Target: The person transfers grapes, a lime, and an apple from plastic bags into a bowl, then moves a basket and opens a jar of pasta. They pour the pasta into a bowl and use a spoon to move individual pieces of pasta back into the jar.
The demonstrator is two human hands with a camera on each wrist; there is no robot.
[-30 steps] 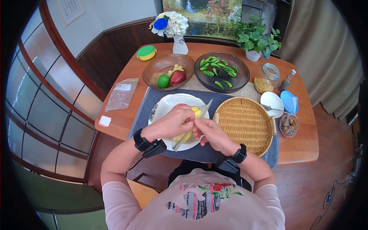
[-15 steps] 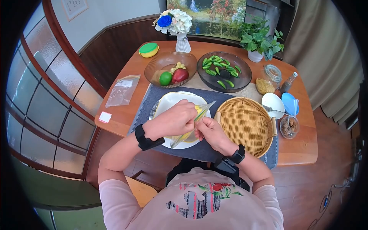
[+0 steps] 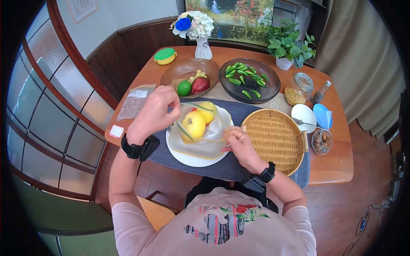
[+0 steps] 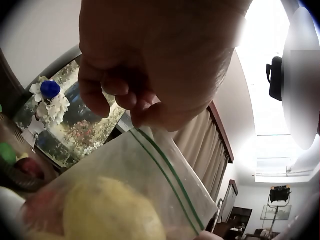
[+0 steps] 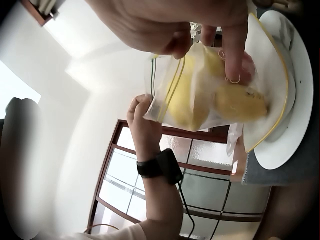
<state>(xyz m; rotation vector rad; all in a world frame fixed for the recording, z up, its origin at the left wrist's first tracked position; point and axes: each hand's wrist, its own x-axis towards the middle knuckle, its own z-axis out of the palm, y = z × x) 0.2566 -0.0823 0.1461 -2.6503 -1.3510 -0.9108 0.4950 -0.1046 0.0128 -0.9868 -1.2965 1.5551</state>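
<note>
Both hands grip a clear zip bag by opposite sides, its mouth spread apart. Yellow fruits and something red show inside it. The left hand pinches the upper corner, fingers curled, as the left wrist view shows the hand above the green zip strip of the bag. At the other side, the right hand holds the edge low; in the right wrist view one finger of that hand lies along the bag. Beneath is a white yellow-rimmed dish on a white plate.
A wicker tray lies right of the dish. Behind stand a fruit bowl and a dark bowl of green peppers. Another plastic bag lies left; a jar, white bowl and walnut cup stand right.
The left hand has moved up and left, away from the right hand. The bag, earlier narrow between the close hands, is now spread wide with the yellow fruits visible.
</note>
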